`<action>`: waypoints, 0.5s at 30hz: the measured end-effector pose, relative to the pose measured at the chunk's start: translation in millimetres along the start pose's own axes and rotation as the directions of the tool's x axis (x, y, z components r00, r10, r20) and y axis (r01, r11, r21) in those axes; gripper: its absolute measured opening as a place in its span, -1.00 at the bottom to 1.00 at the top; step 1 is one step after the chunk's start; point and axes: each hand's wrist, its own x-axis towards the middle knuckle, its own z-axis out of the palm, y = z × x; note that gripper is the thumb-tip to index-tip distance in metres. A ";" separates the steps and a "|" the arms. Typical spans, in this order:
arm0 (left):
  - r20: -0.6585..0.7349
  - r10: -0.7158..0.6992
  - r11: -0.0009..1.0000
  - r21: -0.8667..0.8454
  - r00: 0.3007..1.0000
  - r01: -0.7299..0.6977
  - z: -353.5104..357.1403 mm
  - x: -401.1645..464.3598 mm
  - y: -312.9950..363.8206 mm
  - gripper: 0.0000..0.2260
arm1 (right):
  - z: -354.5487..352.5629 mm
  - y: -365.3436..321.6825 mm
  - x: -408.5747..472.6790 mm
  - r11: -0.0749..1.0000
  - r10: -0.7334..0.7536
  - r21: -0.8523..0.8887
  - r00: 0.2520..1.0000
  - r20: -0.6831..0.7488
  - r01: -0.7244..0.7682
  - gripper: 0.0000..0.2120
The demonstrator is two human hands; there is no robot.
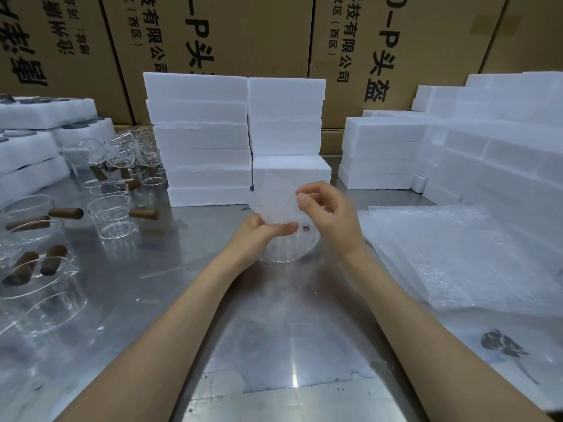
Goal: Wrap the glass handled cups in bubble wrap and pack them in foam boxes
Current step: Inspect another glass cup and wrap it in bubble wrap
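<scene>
A glass cup (289,248) sits on the metal table (274,315) at the centre, partly covered by a sheet of bubble wrap (278,199) that rises above it. My left hand (259,231) grips the cup and the wrap's lower edge from the left. My right hand (329,213) pinches the wrap's upper right edge between thumb and fingers. The cup's handle is hidden. Several bare glass cups with brown wooden handles (112,214) stand at the left. White foam boxes (201,141) are stacked just behind my hands.
A pile of bubble wrap sheets (457,257) lies at the right. More foam boxes (487,141) are stacked at the back right, and foam trays (30,141) at the far left. Cardboard cartons (243,35) form a wall behind.
</scene>
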 end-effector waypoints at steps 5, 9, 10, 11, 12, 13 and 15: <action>-0.041 0.033 0.997 0.069 0.999 -0.030 3.6 -2.4 4.7 -0.74 | 2.8 6.2 -2.5 0.945 -0.006 -0.325 0.994 0.105 0.040 -0.79; -0.022 0.137 0.978 0.162 0.990 -0.132 9.3 -6.9 8.8 -0.68 | 0.8 7.4 -1.7 0.865 -0.031 -0.491 0.987 0.160 0.107 -0.82; -0.009 0.165 0.971 0.179 0.986 -0.161 9.6 -8.2 10.2 -0.68 | 1.2 7.1 -1.9 0.841 -0.028 -0.526 0.982 0.189 0.126 -0.77; 0.001 0.182 0.966 0.187 0.983 -0.179 8.9 -8.6 10.6 -0.64 | 2.2 6.8 -2.7 0.819 -0.023 -0.556 0.975 0.221 0.146 -0.69; -0.004 0.183 0.966 0.187 0.983 -0.179 8.1 -9.0 11.4 -0.56 | 3.3 5.7 -3.6 0.799 -0.016 -0.579 0.968 0.249 0.162 -0.64; -0.025 0.168 0.973 0.164 0.985 -0.161 7.5 -9.4 11.8 -0.50 | 4.0 4.6 -4.1 0.781 -0.006 -0.600 0.963 0.269 0.172 -0.63; -0.099 0.202 0.958 0.225 0.974 -0.176 6.4 -11.9 12.5 -0.49 | 4.6 3.4 -4.8 0.754 0.009 -0.629 0.955 0.297 0.189 -0.64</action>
